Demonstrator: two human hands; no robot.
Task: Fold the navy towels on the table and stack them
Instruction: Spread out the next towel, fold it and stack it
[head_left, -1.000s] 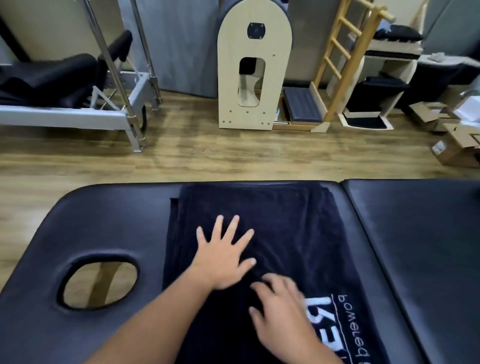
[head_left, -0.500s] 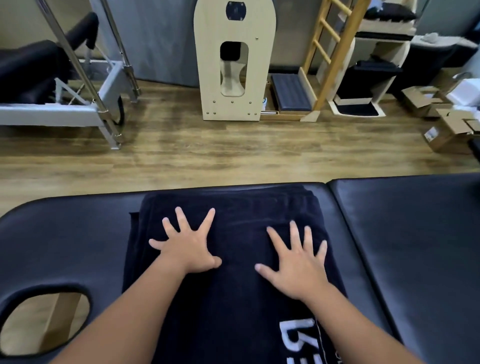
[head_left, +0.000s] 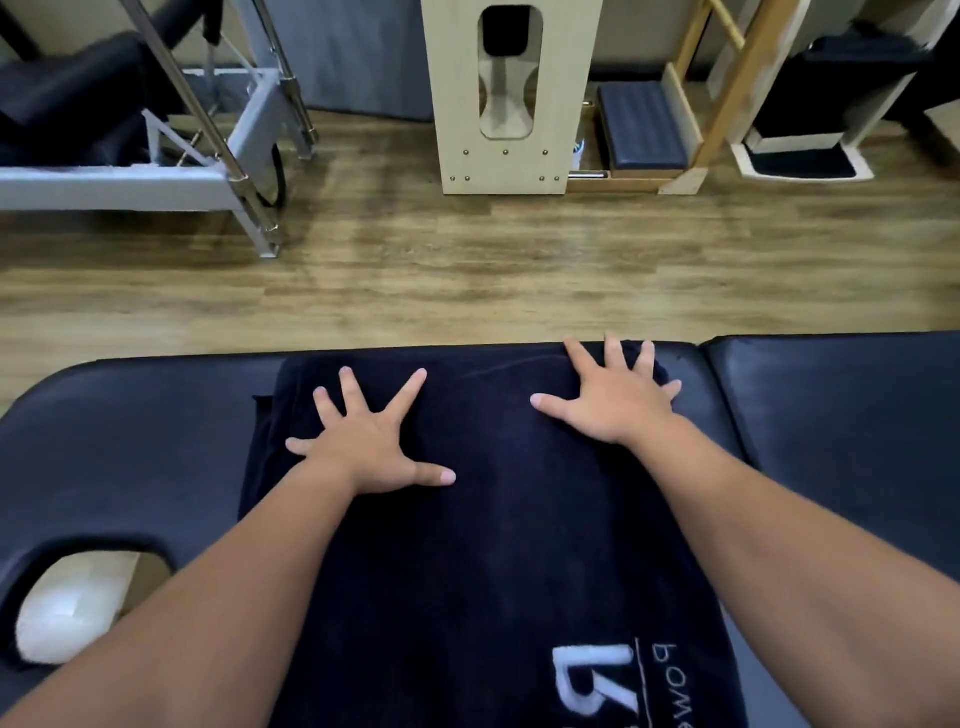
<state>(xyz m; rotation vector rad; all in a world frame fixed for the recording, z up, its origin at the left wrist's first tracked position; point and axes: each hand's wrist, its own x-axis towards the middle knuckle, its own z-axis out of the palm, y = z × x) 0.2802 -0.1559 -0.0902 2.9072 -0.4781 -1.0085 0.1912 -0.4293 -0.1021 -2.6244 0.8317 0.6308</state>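
On the navy towel (head_left: 509, 519) — both hands, flat

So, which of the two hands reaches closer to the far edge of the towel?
The right hand: its fingertips lie at the far edge of the navy towel, near the right corner. The left hand presses flat further back, toward the left side.

Single head view, looking forward and down, close over table (head_left: 130, 467); floor beyond.
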